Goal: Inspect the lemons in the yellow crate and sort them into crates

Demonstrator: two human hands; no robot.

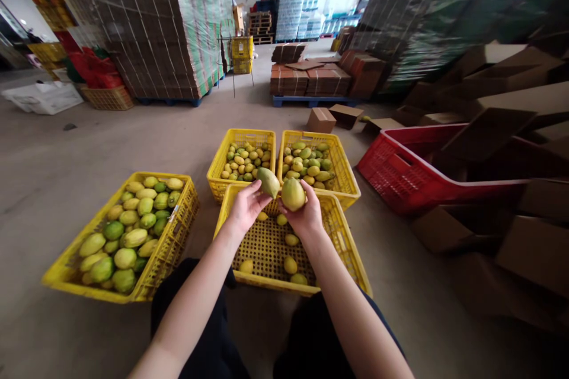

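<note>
My left hand (247,207) grips a green-yellow fruit (268,183) by its left side. Beside it, my right hand (306,214) is wrapped round a rounder yellow-green fruit (293,194). Both hands are raised over a yellow crate (355,251) that holds several scattered yellow fruits (290,265). Behind it stand two more yellow crates, the back left one (215,164) and the back right one (348,180), each with many smaller fruits. A fourth yellow crate (181,219) at the left is full of green and yellow fruits (135,238).
At the right lies a red crate (400,180) among open cardboard boxes (537,249). Flattened cartons are stacked on a blue pallet (302,101) further back. Tall wrapped stacks (142,23) stand behind on both sides. My knees are just below the near crate.
</note>
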